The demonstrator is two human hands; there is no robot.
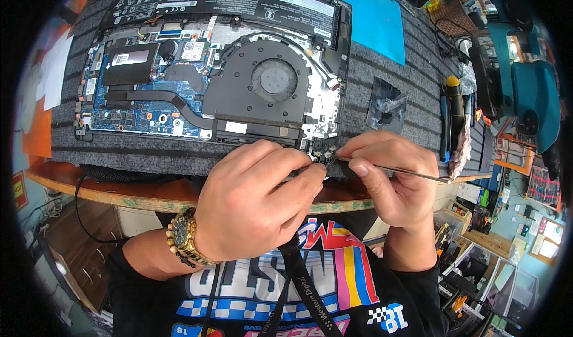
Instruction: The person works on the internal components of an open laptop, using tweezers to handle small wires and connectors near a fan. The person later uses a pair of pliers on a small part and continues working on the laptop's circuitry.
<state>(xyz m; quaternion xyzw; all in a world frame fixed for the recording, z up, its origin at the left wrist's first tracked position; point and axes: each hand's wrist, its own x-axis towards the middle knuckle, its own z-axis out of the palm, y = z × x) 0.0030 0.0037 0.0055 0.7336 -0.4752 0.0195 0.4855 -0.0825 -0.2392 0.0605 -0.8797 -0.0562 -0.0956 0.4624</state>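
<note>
1. Ribbed dark-grey fabric mat [421, 95] spreads across the upper frame beneath your work; a flat bright-blue sheet [379, 26] lies upper right of centre;
2. Your opened black laptop base [188, 77], with its blue circuit board [156, 117] and round black fan [248, 89] showing, lies upper left to centre;
3. Your left hand [253, 199] sits mid-frame, fingers bent close together at the laptop base's lower right corner; whether they grip anything cannot be told;
4. Your right hand [399, 182], right of centre, pinches a thin straight metal tool [412, 173]; its left end is near that corner.
</note>
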